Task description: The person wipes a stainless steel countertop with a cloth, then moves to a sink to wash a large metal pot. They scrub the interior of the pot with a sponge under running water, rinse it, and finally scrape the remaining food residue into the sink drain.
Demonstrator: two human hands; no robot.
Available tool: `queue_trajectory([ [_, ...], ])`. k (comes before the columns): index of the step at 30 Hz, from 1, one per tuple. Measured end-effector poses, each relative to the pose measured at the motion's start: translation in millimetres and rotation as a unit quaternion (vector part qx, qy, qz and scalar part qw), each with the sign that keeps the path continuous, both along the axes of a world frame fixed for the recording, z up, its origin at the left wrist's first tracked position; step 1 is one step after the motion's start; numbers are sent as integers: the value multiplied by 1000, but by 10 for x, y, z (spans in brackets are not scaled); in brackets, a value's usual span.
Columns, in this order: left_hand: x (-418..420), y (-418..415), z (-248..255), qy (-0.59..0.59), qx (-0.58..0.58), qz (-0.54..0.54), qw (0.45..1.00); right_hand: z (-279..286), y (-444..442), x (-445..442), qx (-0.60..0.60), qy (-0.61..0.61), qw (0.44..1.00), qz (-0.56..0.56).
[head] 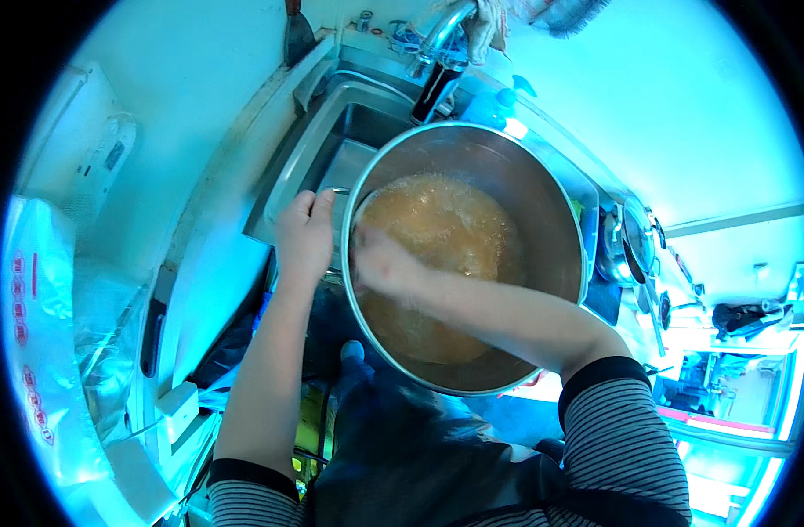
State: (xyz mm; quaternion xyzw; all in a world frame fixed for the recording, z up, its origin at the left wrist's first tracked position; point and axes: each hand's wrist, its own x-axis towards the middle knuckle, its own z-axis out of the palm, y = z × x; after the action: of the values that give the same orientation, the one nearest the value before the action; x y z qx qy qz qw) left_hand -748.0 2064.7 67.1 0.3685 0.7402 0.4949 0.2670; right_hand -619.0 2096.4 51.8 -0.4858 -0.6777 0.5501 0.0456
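A large, deep metal stockpot (pixel 547 191) stands before me with its mouth towards the camera. Cloudy brown liquid (pixel 435 224) with foam on it covers the bottom. My left hand (pixel 304 234) grips the pot's loop handle (pixel 340 191) on the left side, thumb on top. My right hand (pixel 385 263) reaches down inside the pot, at the left inner wall near the liquid. Motion blurs its fingers, so whether it holds something cannot be told.
Behind the pot on the left is a stainless steel sink (pixel 356 155), with a curved faucet (pixel 441 36) above. A pump bottle (pixel 491 109) stands behind the rim. Pans (pixel 619 244) sit at the right by the wall. Printed plastic bags (pixel 43 329) hang at far left.
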Motion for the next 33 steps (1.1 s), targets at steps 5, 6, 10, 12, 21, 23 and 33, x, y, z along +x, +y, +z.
queue_trajectory([
  [5, 37, 21, 14, 1, 0, -1, 1000, 126, -614, 888, -39, -76, 956, 280],
  [6, 50, 26, 47, -12, -8, -1, 1000, 153, -569, 1106, 21, -72, 899, 432],
  [10, 52, 27, 51, -27, -17, -2, 1000, 475, -520, 1540, -242, -215, 882, 342],
  [12, 48, 4, 90, -33, -23, 5, 999, 526, -365, 1766, -250, -263, 848, 387],
  [21, 40, 14, -12, -43, 25, 3, 999, 191, 820, 2317, 139, -630, 491, 585],
  [23, 38, 30, -9, -33, 7, -5, 999, 64, 1201, 2328, 238, -626, 404, 623],
  [33, 5, -10, -84, -43, 26, -4, 999, 598, 1863, 1406, 495, -467, 331, 654],
])
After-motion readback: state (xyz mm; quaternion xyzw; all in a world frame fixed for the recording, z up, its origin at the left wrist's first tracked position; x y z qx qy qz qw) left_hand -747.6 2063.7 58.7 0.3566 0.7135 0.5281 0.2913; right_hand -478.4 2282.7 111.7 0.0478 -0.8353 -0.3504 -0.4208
